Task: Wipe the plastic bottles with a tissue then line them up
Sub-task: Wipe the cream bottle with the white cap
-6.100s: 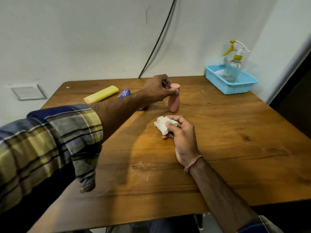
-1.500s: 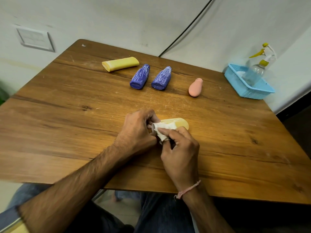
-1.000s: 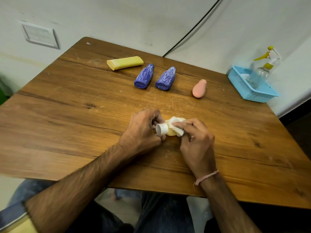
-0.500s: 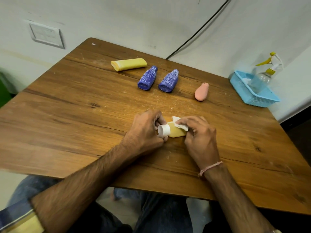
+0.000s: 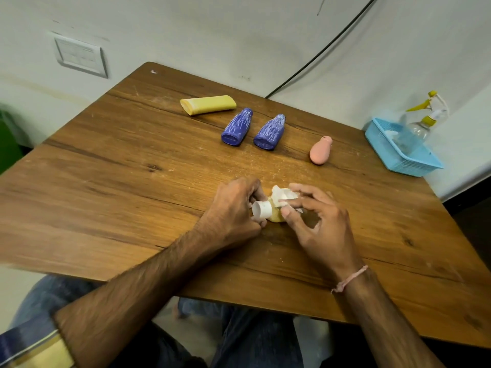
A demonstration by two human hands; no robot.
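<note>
Fingers (image 5: pixel 255 191) of your left hand (image 5: pixel 231 211) curl round the white cap (image 5: pixel 261 210) of the small yellow bottle (image 5: pixel 276 217). They pin it on its side near the front middle of the table (image 5: pixel 119 187), so it cannot roll while you rub. Your right hand (image 5: pixel 321 229) pinches the crumpled tissue (image 5: pixel 283 195) between thumb and forefinger and presses it on the bottle's shoulder, just behind the cap. Its other fingers arch loosely over the body and hide most of it. Gripping by the cap leaves the body free for the tissue, which I judge to be the reason for that hold.

Now count. You have five plastic bottles: one in your hands and four lying flat toward the far edge in a loose row. Those four are the long yellow bottle (image 5: pixel 208 104), the left blue bottle (image 5: pixel 236 127) just beside the right blue bottle (image 5: pixel 269 131), and the pink bottle (image 5: pixel 321 151) set apart further right. You have one tissue. At the far right corner one blue basket (image 5: pixel 403 166) holds one spray bottle (image 5: pixel 419 123), probably a supply, not part of the row.
</note>
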